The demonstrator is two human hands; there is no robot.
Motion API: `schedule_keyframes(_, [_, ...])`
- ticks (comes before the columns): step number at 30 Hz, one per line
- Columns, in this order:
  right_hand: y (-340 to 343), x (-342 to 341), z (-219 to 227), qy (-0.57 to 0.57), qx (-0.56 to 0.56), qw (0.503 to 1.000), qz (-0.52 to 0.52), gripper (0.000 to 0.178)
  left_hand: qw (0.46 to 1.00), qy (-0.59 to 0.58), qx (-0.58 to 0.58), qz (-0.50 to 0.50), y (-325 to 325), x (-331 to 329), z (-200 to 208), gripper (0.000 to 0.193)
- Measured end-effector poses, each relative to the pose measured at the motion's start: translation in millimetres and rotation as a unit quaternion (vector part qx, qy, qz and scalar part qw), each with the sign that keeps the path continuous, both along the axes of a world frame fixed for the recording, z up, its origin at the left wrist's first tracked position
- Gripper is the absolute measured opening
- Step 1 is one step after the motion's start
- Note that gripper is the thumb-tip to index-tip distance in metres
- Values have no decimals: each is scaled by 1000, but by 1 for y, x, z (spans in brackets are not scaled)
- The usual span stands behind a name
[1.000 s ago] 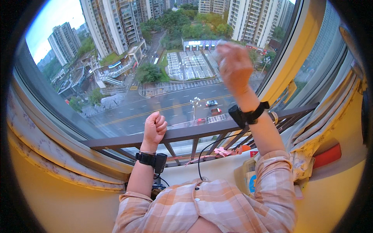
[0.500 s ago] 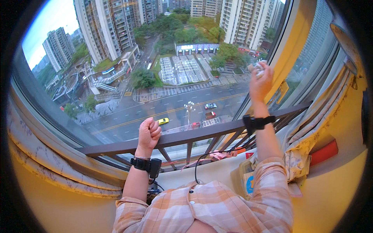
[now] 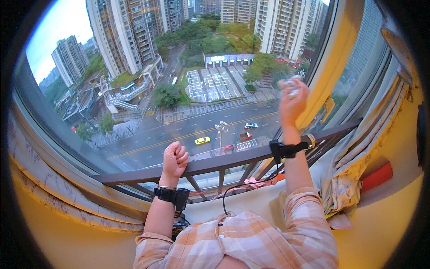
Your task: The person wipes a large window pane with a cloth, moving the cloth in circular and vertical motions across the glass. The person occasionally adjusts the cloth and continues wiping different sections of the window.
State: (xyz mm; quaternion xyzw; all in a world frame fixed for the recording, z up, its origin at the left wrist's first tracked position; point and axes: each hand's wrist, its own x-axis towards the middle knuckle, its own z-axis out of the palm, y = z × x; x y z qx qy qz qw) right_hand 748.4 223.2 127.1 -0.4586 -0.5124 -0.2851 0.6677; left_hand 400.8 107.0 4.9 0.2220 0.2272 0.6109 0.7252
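Note:
My right hand [image 3: 294, 106] is raised beyond the railing in front of the window glass [image 3: 251, 107], its fingers closed round a small crumpled whitish wad [image 3: 290, 85]. The wad is blurred, so I cannot tell its material, nor whether it touches the pane. Just above the dark metal railing [image 3: 215, 164], my left hand [image 3: 175, 160] is closed in a fist with nothing showing in it. Black straps with small devices circle both wrists, and a cable [image 3: 225, 197] runs between them in front of the checked shirt.
A yellow window frame [image 3: 333, 74] stands right of my right hand. Bunched curtains [image 3: 358, 148] hang at the right, with a red object [image 3: 377, 175] beside them; another curtain [image 3: 58, 184] lines the left. Below the railing lies something pink [image 3: 260, 182]. Outside are a road, cars and towers.
My right hand has moved left and slightly down with the wad. My left hand stays a fist near the railing. Outside, the yellow car has travelled to the right.

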Motion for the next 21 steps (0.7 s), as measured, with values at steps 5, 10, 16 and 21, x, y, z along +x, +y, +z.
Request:
schedule_keyframes(5, [-10,-64,21,-60,85,991,89,21,1000,7,3,17,1,2,-2,42])
schedule_keyframes(10, [-33,-134,1,-217,14,955,202,20,1000,3,1,14,-1,1,0,42])
schedule_keyframes(16, [-2,13,9,-46,-7,998,-40,27,1000,7,21,7,0,0,-3,42])
schedule_keyframes(21, [-7,-12,-10,-4,-20,998,-52,25,1000,11,13,13,2,0,-5,42])
